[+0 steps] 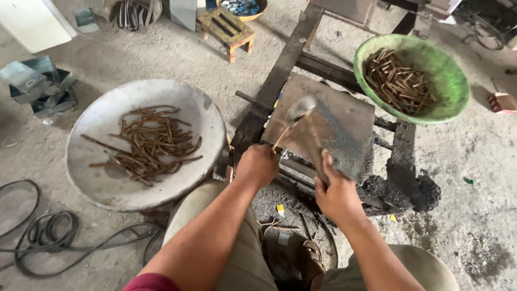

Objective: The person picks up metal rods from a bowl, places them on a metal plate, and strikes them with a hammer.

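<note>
A dusty concrete floor (pixel 474 161) fills the frame, with a dark metal frame at its centre carrying a flat steel plate (pixel 334 121). Low in the middle, the left hand (pixel 257 164) has its fingers pinched on a thin bent nail (pixel 280 138) resting against the plate's near edge. The right hand (pixel 336 191) has its fingers wrapped tight around the handle of a hammer (pixel 304 121), whose blurred head is just above the nail. A grey pan (pixel 102 183) of rusty bent nails sits at left; a green basin (pixel 452 81) of straighter ones sits upper right.
</note>
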